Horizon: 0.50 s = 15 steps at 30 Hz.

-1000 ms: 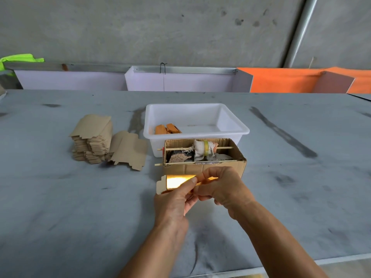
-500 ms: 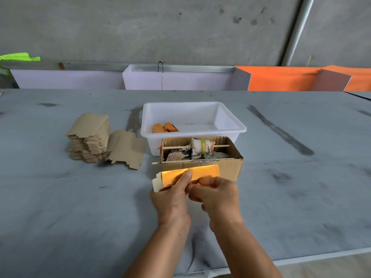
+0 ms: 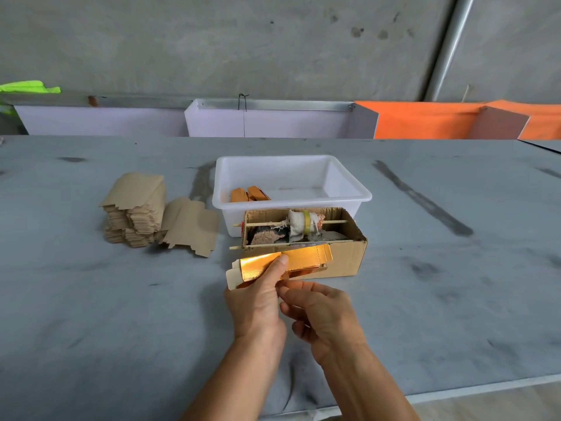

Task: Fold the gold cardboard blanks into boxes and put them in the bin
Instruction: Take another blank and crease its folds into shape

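A shiny gold cardboard blank [image 3: 303,258] hangs in the air just in front of the brown carton, partly folded, its flaps sticking out left and right. My left hand [image 3: 258,302] grips it from below, thumb pressed on its gold face. My right hand [image 3: 321,311] sits close beside the left, its fingers curled and pinching the blank's lower edge. The white plastic bin [image 3: 349,189] stands behind the carton with two folded gold boxes [image 3: 249,194] in its left corner. A stack of flat blanks [image 3: 136,208], brown side up, lies to the left, and a few loose ones [image 3: 191,226] lean against it.
An open brown carton [image 3: 346,256] with a cloth-wrapped stick and scraps inside sits against the bin's front wall. The grey table [image 3: 91,299] runs to a near edge at the lower right. White and orange panels line the far side below a concrete wall.
The gold blank has risen and tilted so more of its shiny face shows. My right hand dropped from the top of the blank to its lower edge. Both hands drew nearer to me.
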Motion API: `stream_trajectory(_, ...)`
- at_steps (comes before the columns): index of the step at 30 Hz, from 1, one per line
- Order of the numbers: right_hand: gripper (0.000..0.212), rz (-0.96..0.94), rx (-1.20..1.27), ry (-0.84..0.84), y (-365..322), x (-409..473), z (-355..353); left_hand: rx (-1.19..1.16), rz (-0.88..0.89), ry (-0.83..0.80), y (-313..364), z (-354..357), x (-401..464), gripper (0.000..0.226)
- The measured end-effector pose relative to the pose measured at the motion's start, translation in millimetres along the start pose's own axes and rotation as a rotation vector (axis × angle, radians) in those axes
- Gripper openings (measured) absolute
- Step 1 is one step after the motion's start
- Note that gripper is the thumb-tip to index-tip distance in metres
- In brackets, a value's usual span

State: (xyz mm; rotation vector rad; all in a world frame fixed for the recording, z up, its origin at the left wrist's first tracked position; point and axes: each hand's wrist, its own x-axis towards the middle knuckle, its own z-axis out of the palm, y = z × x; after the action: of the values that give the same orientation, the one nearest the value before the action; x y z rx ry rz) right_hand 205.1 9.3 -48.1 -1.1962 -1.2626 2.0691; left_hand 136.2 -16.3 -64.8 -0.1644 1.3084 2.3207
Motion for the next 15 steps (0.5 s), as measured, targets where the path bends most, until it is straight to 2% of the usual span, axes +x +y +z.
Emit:
stream_trajectory(6,0.01,0.003,-0.02,-0.053,1.4,-1.2,-1.3,0.016,-0.085,-0.017,-0.3,-1.0,0.6,0.02)
stream_trajectory(15,0.014,-0.042,-0.023,-0.021,3.5,-0.4,-3.3,-0.006,-0.118,0.034,2.7,1.5,0.2,0.019)
